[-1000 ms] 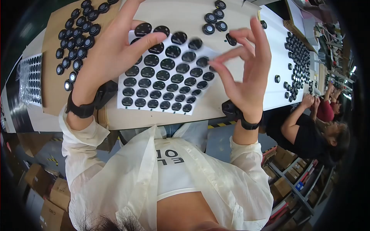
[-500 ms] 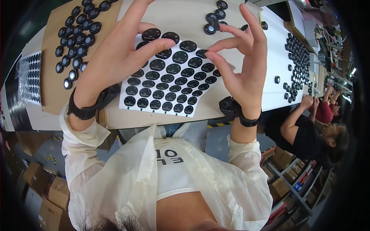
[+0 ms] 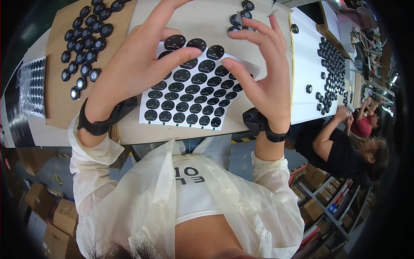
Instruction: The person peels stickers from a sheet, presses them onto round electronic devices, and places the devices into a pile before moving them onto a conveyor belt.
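Observation:
A white sheet of round black stickers (image 3: 192,93) lies tilted in front of me, its upper right edge curling up. My left hand (image 3: 138,60) grips its upper left part, thumb across the stickers and the other fingers partly hidden behind. Over the sheet's upper right corner, my right hand (image 3: 269,80) has its thumb and fingers apart. The right thumb tip is close to the top row of stickers; I cannot tell whether it touches. Beyond the right fingertips sit several round black parts (image 3: 235,19), partly covered by that hand.
Many round black parts (image 3: 86,44) stand on brown cardboard at left, beside a plastic-wrapped sticker sheet (image 3: 38,86). More black parts (image 3: 332,69) cover the white surface at right. A co-worker in black (image 3: 327,144) sits along the right side. Cardboard boxes (image 3: 64,216) stand on the floor.
My right thumb and fingers have spread apart from near the sheet's upper right sticker. The sheet has shifted slightly right, and its upper right edge now curls up more.

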The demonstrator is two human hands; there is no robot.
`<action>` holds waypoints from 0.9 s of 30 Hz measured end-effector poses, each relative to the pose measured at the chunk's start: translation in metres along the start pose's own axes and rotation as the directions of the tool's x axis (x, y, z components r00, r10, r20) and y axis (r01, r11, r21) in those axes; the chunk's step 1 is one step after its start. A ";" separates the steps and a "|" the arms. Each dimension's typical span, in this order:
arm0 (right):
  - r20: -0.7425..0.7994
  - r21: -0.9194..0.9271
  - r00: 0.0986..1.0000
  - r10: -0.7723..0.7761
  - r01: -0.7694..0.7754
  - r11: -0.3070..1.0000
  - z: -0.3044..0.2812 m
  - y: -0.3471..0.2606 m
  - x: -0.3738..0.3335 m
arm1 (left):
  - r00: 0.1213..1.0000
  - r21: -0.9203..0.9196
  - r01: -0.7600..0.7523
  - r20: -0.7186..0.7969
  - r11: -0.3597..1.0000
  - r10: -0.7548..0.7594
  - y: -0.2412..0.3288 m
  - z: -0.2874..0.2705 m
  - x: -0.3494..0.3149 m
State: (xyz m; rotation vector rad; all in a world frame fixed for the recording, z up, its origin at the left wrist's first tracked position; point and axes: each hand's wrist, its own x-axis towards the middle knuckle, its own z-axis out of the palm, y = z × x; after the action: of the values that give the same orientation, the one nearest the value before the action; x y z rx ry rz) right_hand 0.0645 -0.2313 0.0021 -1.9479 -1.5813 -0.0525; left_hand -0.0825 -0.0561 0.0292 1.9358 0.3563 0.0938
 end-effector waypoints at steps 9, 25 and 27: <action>0.010 0.123 0.999 -0.039 0.038 0.992 0.005 -0.002 0.008 | 0.990 0.241 -0.135 -0.007 0.961 0.141 0.001 0.006 -0.006; 0.104 0.047 0.991 -0.088 0.083 0.995 -0.008 -0.008 0.003 | 0.999 0.014 0.023 -0.036 1.000 -0.022 -0.011 0.014 -0.002; -0.026 0.113 0.999 -0.036 0.039 0.993 -0.012 -0.001 0.001 | 0.997 -0.038 0.051 -0.049 0.998 -0.053 -0.045 0.014 0.005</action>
State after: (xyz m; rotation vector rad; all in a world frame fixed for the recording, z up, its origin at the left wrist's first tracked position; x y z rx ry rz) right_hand 0.0676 -0.2356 0.0125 -1.8242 -1.5706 -0.0016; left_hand -0.0836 -0.0521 -0.0181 1.8893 0.4348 0.1140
